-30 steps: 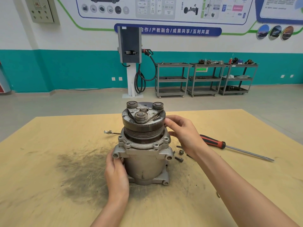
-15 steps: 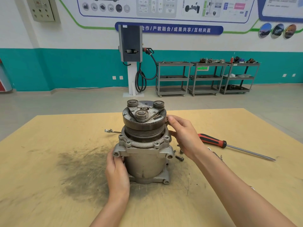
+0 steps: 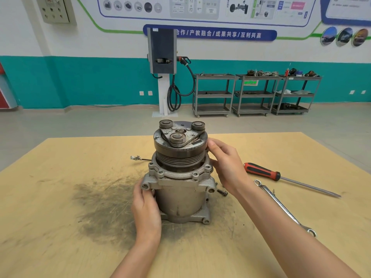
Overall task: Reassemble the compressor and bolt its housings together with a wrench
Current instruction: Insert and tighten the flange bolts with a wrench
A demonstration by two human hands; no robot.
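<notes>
The compressor (image 3: 179, 173) is held upright near the middle of the wooden table (image 3: 60, 227): the left hand (image 3: 145, 211) is curled around the lower housing just below the left mounting ear, and the right hand (image 3: 226, 163) is cupped against the right side of the pulley, fingers bent onto its rim. Compared with a second ago, the grips are almost unchanged, the right hand being shifted only slightly on the rim. A wrench (image 3: 281, 205) is now visible on the table right of the compressor, near the screwdriver (image 3: 263, 171), and a loose bolt (image 3: 221, 192) lies beside the base. The flange holes appear empty, so bolting is judged still ahead.
</notes>
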